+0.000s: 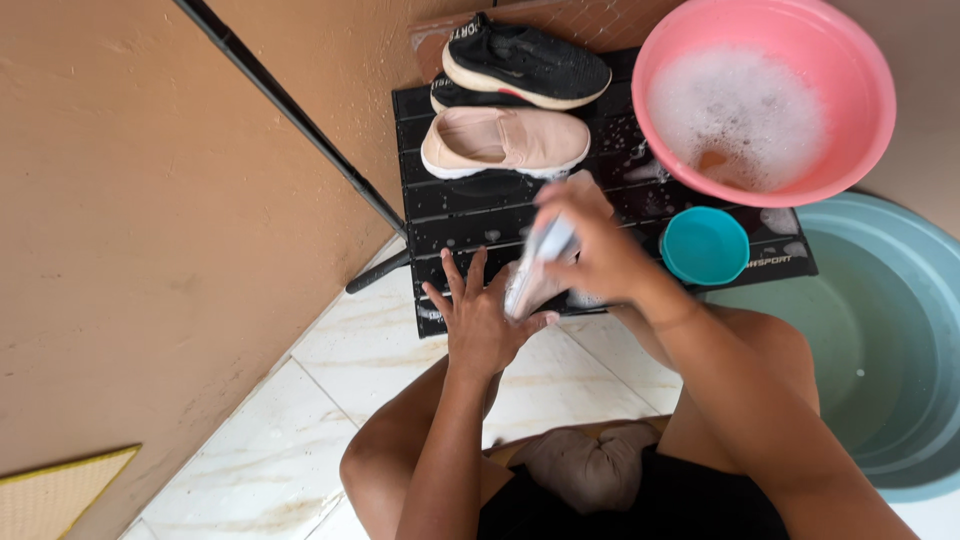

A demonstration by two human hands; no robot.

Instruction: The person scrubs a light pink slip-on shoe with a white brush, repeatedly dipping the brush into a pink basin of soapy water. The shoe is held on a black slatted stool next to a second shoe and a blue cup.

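Shoe (528, 290) between hands, left (480, 320) bracing, right (592, 250) scrubbing

Your black slatted table (470, 215) carries a pink shoe (505, 142), black shoes (525, 65), pink basin (764, 100) and teal cup (704, 246).
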